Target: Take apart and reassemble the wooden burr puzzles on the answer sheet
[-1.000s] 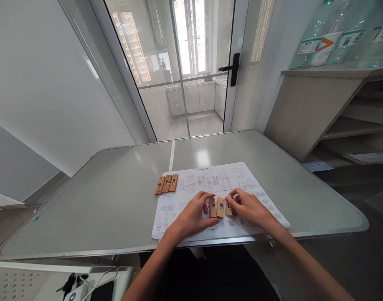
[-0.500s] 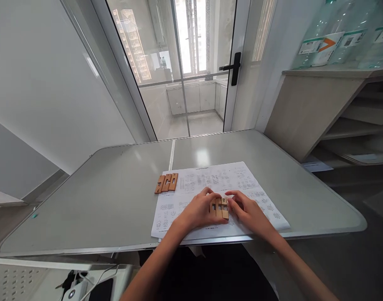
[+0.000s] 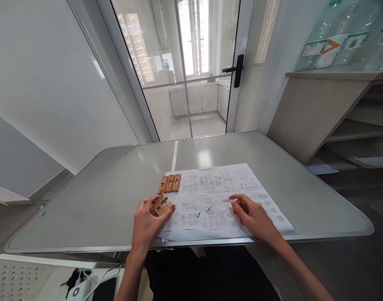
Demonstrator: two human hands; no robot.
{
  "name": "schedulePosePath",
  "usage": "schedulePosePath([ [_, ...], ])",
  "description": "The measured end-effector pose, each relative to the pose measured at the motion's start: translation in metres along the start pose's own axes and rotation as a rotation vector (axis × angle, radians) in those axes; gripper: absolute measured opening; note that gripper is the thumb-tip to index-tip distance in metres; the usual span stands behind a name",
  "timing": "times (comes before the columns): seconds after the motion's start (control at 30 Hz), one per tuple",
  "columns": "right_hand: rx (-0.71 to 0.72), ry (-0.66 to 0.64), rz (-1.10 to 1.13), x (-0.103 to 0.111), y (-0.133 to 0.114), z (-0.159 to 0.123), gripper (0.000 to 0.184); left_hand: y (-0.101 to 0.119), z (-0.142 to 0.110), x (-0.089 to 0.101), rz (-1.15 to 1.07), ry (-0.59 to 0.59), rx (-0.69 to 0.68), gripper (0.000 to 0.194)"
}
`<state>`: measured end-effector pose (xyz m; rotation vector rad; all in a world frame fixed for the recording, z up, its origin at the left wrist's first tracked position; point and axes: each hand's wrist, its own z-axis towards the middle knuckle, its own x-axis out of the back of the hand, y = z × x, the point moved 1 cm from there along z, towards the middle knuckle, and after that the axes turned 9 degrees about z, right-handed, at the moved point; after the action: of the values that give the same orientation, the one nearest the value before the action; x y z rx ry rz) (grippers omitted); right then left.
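Observation:
My left hand [image 3: 147, 221] is closed around a group of light wooden puzzle pieces [image 3: 162, 205] at the lower left corner of the printed sheet [image 3: 221, 179]. Thumb and fingers grip the group from its two sides. Just beyond them, several darker flat wooden puzzle pieces [image 3: 169, 183] with cut-out slots lie side by side at the sheet's upper left edge. My right hand [image 3: 250, 215] rests over the right part of the sheet, fingers bent and apart, holding nothing. Small line drawings cover the paper.
The grey table [image 3: 94, 200] has rounded corners and a seam. Behind it stands a glass door with a black handle [image 3: 238, 71]. At the right, plastic bottles [image 3: 344, 46] top a shelf unit [image 3: 323, 108]. A white stand at lower left bears cables and a black phone-like slab [image 3: 104, 289].
My left hand has carried the light pieces from the middle of the sheet to its left edge. My right hand has come off them and stays at the right. The view has shifted slightly.

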<state>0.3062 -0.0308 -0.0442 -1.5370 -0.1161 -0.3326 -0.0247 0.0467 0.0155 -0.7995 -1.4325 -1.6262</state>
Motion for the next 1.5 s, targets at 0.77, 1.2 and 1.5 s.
schedulePosePath([
  [0.77,0.017,0.029,-0.019,-0.001,-0.003,-0.002,0.045,-0.03,0.004,-0.012,-0.166,0.086,0.082,0.08],
  [1.2,-0.006,0.046,-0.02,-0.001,0.001,-0.004,0.044,-0.048,-0.006,-0.002,-0.464,0.078,0.097,0.038],
  [1.5,-0.032,0.018,0.011,-0.001,0.004,-0.004,0.048,-0.052,-0.009,-0.004,-0.26,0.037,0.001,0.04],
])
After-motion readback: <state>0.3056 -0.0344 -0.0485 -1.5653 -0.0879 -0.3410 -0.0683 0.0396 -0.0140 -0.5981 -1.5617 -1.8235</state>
